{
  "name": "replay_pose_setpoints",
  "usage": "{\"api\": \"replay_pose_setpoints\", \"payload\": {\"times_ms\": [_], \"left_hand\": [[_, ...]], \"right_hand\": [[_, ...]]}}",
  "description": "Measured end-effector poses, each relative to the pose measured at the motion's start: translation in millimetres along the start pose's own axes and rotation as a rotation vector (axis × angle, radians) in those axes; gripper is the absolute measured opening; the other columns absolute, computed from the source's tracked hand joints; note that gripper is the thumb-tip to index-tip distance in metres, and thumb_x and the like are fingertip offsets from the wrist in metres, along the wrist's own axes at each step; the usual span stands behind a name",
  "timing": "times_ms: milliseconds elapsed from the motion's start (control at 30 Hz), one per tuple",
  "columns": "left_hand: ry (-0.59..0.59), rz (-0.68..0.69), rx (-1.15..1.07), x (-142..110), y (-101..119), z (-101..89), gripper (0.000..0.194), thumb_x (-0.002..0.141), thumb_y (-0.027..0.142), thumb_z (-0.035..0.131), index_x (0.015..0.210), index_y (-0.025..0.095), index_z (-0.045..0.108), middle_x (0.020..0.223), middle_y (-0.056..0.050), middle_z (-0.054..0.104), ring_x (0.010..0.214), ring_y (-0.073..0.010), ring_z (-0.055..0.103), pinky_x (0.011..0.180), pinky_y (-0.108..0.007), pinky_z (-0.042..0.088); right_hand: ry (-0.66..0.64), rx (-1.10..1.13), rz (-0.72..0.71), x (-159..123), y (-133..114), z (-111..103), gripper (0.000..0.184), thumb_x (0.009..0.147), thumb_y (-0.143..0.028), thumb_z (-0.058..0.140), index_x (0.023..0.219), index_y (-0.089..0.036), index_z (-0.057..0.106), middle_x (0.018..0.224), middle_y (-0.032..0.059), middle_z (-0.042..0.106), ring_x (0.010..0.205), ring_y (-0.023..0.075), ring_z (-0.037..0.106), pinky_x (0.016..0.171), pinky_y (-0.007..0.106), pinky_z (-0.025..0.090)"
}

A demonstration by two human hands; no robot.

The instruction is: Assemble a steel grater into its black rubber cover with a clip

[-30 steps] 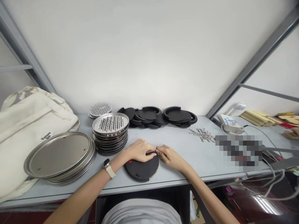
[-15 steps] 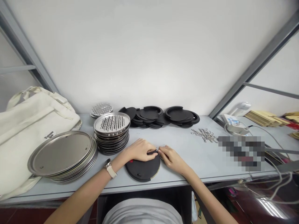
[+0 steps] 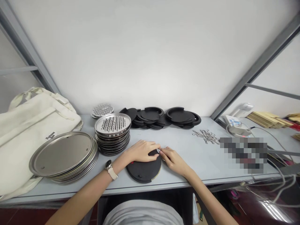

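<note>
A black round disc lies flat near the front edge of the table, with a red mark on its left part and a thin yellowish line along its right rim. My left hand, with a watch on the wrist, rests over its far part, fingers bent at the far edge and thumb on top. At the disc's upper right rim, my right hand pinches a small silver metal clip between thumb and forefinger. The clip touches or nearly touches my left fingertips; its lower end is hidden.
To the left stand a stack of round metal trays, a stack of perforated metal discs and a cream bag. Black round holders lie along the wall. A pile of metal wire clips is at right, near a white device with cables.
The silver clip shows more plainly between my fingertips, and my left fingers have shifted slightly at the disc's rim. The view has moved a little.
</note>
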State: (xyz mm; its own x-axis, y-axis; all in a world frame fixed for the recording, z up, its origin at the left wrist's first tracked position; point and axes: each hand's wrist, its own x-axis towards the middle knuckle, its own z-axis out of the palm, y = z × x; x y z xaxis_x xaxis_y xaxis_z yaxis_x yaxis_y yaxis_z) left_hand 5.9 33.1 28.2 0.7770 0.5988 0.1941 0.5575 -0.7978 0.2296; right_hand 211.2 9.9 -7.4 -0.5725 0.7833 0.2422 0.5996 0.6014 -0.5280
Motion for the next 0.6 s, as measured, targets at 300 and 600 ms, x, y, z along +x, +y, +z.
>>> {"api": "replay_pose_setpoints", "payload": {"times_ms": [300, 600], "left_hand": [[0.019, 0.014, 0.013, -0.1, -0.7, 1.7, 0.016, 0.086, 0.031, 0.05, 0.098, 0.021, 0.056, 0.094, -0.002, 0.065, 0.078, -0.0179, 0.061, 0.061, -0.026, 0.035], [0.017, 0.014, 0.004, -0.4, -0.4, 1.2, 0.015, 0.086, 0.031, 0.05, 0.096, 0.021, 0.054, 0.094, -0.001, 0.065, 0.078, -0.0177, 0.06, 0.061, -0.026, 0.034]], "right_hand": [[0.005, -0.019, 0.013, 3.1, -2.3, 2.3, 0.036, 0.099, -0.029, 0.027, 0.068, -0.021, 0.043, 0.064, 0.0013, 0.053, 0.064, 0.0177, 0.05, 0.068, 0.032, 0.04], [0.002, -0.021, 0.02, 4.4, -1.8, 3.4, 0.035, 0.099, -0.027, 0.027, 0.067, -0.021, 0.04, 0.063, 0.001, 0.051, 0.064, 0.0178, 0.048, 0.068, 0.031, 0.038]]}}
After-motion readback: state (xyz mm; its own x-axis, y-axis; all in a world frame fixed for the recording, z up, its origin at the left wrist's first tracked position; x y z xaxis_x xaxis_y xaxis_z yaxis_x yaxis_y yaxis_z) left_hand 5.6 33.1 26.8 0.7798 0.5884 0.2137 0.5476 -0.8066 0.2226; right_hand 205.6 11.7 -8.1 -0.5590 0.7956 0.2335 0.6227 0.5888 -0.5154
